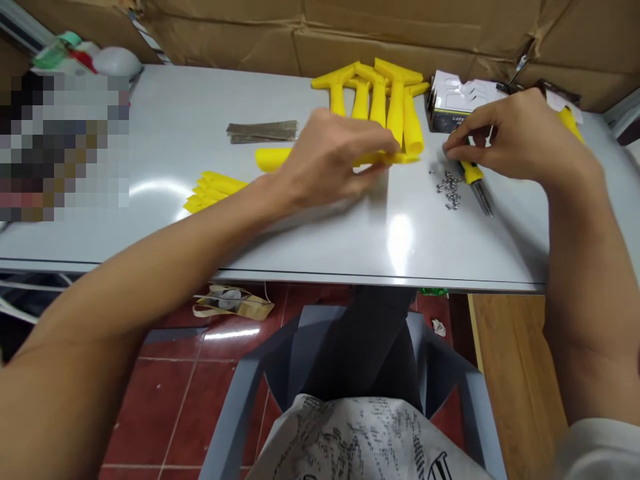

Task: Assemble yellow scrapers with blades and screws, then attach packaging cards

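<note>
My left hand [340,153] is closed around a yellow plastic T-shaped handle [273,159], low over the table. Its tube end shows left of the hand and a flat edge sticks out past the fingertips. My right hand [515,137] has thumb and fingers pinched together; what they hold is too small to make out. Just below the fingers is a yellow-and-dark screwdriver [471,173], shaft pointing toward the table's front; whether the hand touches it is unclear. A small pile of metal screws [450,190] lies left of the screwdriver.
Several yellow T-shaped handles [395,100] are grouped at the back. Thin flat metal strips [263,131] and yellow pointed pieces [213,190] lie at left on the white table [320,250]. A printed box [460,100] stands behind my right hand. Cardboard [400,30] lines the back.
</note>
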`<state>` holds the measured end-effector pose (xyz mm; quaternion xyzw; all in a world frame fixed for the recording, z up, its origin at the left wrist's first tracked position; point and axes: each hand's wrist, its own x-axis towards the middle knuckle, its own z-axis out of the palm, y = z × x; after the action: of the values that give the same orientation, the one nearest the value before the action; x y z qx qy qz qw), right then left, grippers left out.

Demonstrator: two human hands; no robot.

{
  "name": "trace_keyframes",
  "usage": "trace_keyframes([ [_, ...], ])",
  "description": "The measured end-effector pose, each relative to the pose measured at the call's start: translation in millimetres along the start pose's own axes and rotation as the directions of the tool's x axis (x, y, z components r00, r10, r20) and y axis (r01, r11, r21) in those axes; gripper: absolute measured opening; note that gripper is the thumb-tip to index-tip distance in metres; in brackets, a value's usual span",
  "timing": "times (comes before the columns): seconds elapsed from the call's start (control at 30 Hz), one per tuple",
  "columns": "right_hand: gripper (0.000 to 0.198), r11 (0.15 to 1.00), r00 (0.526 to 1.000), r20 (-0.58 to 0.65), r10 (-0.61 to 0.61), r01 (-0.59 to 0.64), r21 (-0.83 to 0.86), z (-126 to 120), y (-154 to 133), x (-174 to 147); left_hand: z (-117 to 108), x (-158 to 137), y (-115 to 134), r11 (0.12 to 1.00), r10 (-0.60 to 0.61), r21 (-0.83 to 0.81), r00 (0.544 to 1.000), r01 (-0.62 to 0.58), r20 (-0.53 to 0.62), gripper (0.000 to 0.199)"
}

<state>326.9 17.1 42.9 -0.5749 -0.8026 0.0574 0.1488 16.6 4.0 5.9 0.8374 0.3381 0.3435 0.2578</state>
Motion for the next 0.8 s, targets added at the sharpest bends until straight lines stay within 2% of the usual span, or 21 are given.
trace_keyframes([
  [0.07,0.022,0.999,1.0,0.005,0.005,-0.005,-0.039,-2.0,3.0,0.0,-7.2,-2.5,7.4,0.994,0.106,0.035,0.988,-0.103,-0.115,0.013],
  [0.13,0.027,0.999,0.999,0.04,0.014,-0.012,-0.048,-1.2,7.5,0.8,-15.2,-4.2,16.5,0.987,0.085,-0.123,0.986,-0.104,-0.146,0.022],
  [0.23,0.035,0.998,0.992,0.125,-0.022,0.029,-0.059,4.7,12.8,2.7,-23.0,-3.7,26.5,0.909,-0.043,-0.416,0.999,0.033,-0.015,0.04],
  [0.33,0.036,0.993,0.975,0.206,-0.077,0.093,-0.069,7.7,9.6,0.5,-19.8,-1.2,25.1,0.814,-0.104,-0.564,0.99,0.141,0.098,0.045],
  [0.43,0.027,0.989,0.96,0.263,-0.092,0.119,-0.088,5.3,2.2,-3.5,-7.9,0.7,15.0,0.725,-0.173,-0.64,0.966,0.256,0.191,0.045],
  [0.57,0.025,0.979,0.945,0.304,-0.119,0.163,-0.124,3.6,1.5,-5.4,5.9,1.9,-1.2,0.711,-0.232,-0.624,0.946,0.324,0.226,0.052],
  [0.63,0.022,0.979,0.971,0.195,-0.138,0.163,-0.122,4.3,0.9,-7.5,9.1,2.1,-7.2,0.728,-0.228,-0.61,0.949,0.313,0.216,0.05],
  [0.7,0.011,0.984,0.985,-0.001,-0.173,0.173,-0.032,5.6,-6.5,-12.4,10.7,1.9,-10.6,0.755,-0.215,-0.588,0.956,0.291,0.198,0.046],
  [0.73,0.005,0.979,0.975,-0.111,-0.193,0.198,0.04,6.7,-13.3,-15.7,11.3,1.6,-11.3,0.769,-0.205,-0.575,0.96,0.278,0.19,0.043],
  [0.8,0.009,0.944,0.928,-0.304,-0.216,0.278,0.176,10.8,-31.7,-22.5,12.6,0.4,-11.4,0.802,-0.178,-0.545,0.969,0.245,0.173,0.039],
])
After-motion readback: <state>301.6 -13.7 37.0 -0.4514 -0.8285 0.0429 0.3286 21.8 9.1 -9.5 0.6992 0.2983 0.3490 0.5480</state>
